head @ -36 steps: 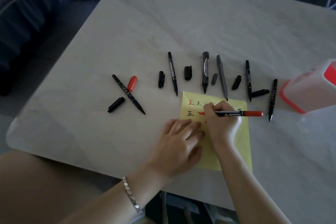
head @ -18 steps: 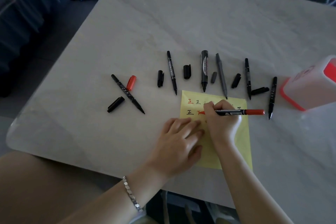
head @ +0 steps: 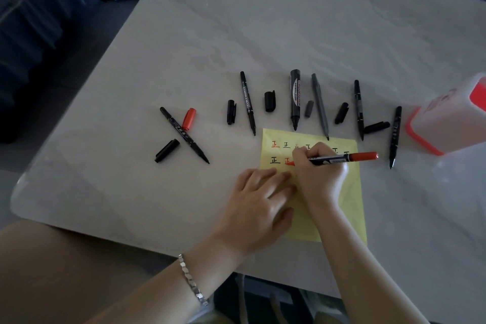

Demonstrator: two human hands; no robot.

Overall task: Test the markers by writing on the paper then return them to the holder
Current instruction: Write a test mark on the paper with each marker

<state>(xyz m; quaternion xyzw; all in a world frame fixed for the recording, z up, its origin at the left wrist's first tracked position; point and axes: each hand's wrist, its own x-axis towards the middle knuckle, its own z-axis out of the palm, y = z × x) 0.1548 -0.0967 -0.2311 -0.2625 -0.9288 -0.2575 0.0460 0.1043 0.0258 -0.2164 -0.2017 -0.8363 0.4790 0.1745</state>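
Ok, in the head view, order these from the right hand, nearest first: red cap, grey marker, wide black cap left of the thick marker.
1. Grey marker, tip at the paper's far edge, just beyond the right hand gripping the red marker.
2. Wide black cap, farther back and left.
3. Red cap, well off to the left.

Rows of 正 on the yellow paper (head: 349, 208), some red, some black. The thin black marker (head: 247, 102) reads DOUBLE MARKER along its barrel. The thick marker (head: 295, 97) has a label, too blurred to read.

Markers (head: 295, 98) lie behind paper (head: 349, 208), holder (head: 447, 123) right.
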